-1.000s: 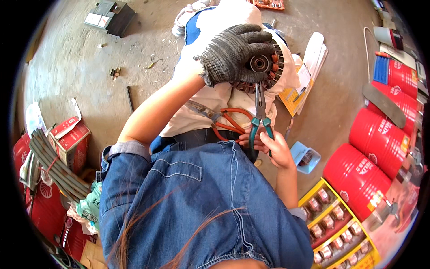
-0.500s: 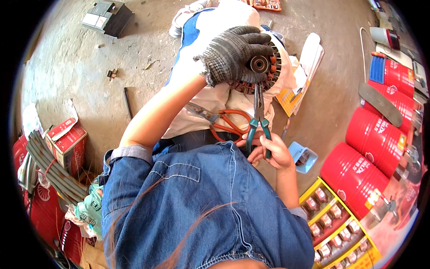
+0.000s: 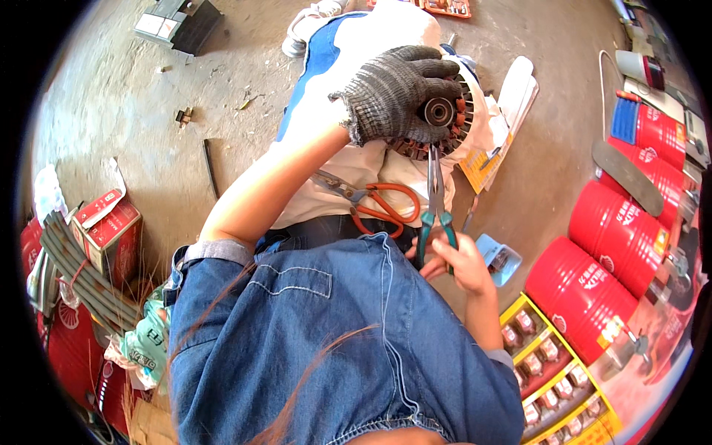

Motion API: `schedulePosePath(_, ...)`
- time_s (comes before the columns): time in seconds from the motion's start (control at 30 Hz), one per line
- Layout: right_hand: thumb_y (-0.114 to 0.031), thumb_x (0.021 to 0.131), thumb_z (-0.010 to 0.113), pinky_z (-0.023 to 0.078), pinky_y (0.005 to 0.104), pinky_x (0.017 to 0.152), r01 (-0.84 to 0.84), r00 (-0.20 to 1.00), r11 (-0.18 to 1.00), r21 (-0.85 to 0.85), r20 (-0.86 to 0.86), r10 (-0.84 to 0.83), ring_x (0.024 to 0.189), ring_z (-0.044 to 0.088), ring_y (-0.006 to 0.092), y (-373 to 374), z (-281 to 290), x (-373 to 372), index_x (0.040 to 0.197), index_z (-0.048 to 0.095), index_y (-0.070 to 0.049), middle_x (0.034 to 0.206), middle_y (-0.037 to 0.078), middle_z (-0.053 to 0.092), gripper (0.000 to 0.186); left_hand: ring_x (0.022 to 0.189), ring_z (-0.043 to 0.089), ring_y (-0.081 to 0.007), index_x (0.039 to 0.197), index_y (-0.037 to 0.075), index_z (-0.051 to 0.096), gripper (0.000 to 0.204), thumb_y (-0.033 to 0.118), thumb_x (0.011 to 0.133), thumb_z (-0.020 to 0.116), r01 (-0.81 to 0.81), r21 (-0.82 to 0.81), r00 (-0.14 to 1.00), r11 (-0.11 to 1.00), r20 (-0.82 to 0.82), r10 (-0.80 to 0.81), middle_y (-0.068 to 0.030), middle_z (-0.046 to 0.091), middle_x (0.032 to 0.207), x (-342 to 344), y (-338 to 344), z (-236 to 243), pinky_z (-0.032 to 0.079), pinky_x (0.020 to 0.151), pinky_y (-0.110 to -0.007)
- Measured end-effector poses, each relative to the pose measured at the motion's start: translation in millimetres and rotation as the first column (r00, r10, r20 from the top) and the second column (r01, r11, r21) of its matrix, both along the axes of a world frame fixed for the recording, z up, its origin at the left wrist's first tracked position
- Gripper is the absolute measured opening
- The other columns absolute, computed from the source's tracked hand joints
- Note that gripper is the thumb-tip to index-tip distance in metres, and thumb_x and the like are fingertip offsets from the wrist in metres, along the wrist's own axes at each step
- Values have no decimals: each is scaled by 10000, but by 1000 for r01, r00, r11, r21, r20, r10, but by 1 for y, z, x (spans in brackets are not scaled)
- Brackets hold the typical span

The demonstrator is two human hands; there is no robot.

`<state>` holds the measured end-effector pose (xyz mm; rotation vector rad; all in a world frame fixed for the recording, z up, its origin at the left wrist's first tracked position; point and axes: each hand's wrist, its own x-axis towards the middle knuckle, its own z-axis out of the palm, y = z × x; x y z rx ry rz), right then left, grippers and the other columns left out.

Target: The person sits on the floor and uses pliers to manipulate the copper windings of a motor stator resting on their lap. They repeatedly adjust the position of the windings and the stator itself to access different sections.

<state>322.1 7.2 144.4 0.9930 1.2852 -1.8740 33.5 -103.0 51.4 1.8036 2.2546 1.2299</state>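
My left hand (image 3: 397, 93), in a grey striped knit glove, is closed over a round slotted motor stator (image 3: 410, 148) with reddish-brown windings. A round metal bearing (image 3: 438, 112) shows at its middle, between thumb and fingers. My bare right hand (image 3: 461, 259) grips the green handles of long-nose pliers (image 3: 436, 185). Their jaws point away from me and reach the stator's near edge; whether they pinch anything is too small to tell. On the pale cloth (image 3: 371, 159) over my lap lie scissors (image 3: 382, 202) with orange-red handles, just left of the pliers.
Papers (image 3: 512, 96) and a blue tray (image 3: 499, 259) are on the right. Red drums (image 3: 586, 297) and a yellow rack (image 3: 552, 363) of small packs line that side. At left are a boxy black battery (image 3: 182, 26), a red carton (image 3: 111, 230) and coiled hose (image 3: 81, 271).
The pliers have shifted slightly right and toward me, and their handles are closer together. The stator and my left hand appear a little farther right in the view.
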Motion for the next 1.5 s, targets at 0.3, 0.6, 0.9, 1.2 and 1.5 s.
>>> schedulePosePath(0.3,-344,1031,534,612,347,632,81,995,997,18,-65,-79,730,721,246,-21,-8,40,1243,553,82,1111,185,693,476,1227,592,-339,1269,195,666,609,446,732,806,-31,25,999,999,-38,32,-113,618,1354,-1,0,1,450,1097,-452)
schedulePosePath(0.6,-355,1028,513,608,330,625,176,962,943,-281,-153,-226,725,728,255,-20,-46,17,1266,544,97,1150,214,679,512,1287,545,-343,1236,201,693,591,465,726,828,-23,-44,999,999,-41,21,-90,599,1387,1,2,10,452,1095,-450)
schedulePosePath(0.9,-310,1035,490,610,323,617,196,930,894,-403,-212,-300,707,722,250,-26,-70,25,1224,574,88,1127,215,684,449,1305,526,-350,1272,210,683,622,432,715,848,-1,-67,1000,998,-23,-1,-73,581,1418,-1,-3,9,444,1103,-452)
schedulePosePath(1.2,-288,1033,497,612,333,629,172,935,933,-316,-246,-256,724,721,250,-24,-69,18,1243,547,68,1133,188,690,416,1297,529,-355,1281,181,678,663,425,694,867,20,-100,1000,995,1,-20,-92,587,1408,-2,-2,16,445,1100,-460)
schedulePosePath(1.5,-276,1023,498,617,355,630,155,930,890,-430,-239,-277,732,731,268,-21,-79,20,1241,548,84,1139,210,683,424,1269,555,-359,1277,165,679,653,402,697,862,24,-90,1000,996,16,-23,-121,616,1361,-2,0,20,466,1070,-459)
